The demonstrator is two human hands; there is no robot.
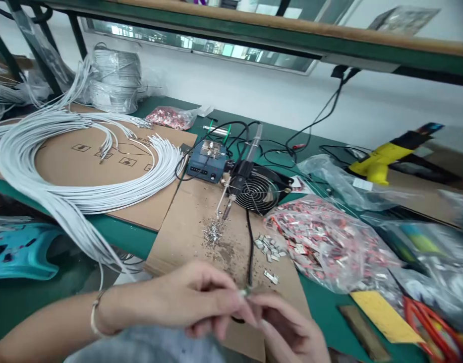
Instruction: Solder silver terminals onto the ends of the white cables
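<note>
My left hand [203, 297] reaches in from the left, thumb and fingers pinched together. My right hand [288, 327] meets it at the fingertips, its fingers curled. A tiny pale piece [243, 292] shows between the two hands, blurred and mostly hidden, so its kind is unclear. Just beyond lies a brown cardboard sheet [189, 217] bearing a heap of metallic bits [212, 234]. A soldering iron [241, 181] points tip-down over that heap. Small flat metal-and-white pieces [270, 248] lie in a loose group, and a single similar piece [271, 277] rests closer to my right hand.
Coiled white cables [114, 199] cover the left side. Behind the cardboard stand a blue soldering station [207, 164] and a round black fan [256, 194]. To the right are a bag of red-and-white parts [330, 237], red-handled pliers [428, 322] and a yellow heat gun [386, 156].
</note>
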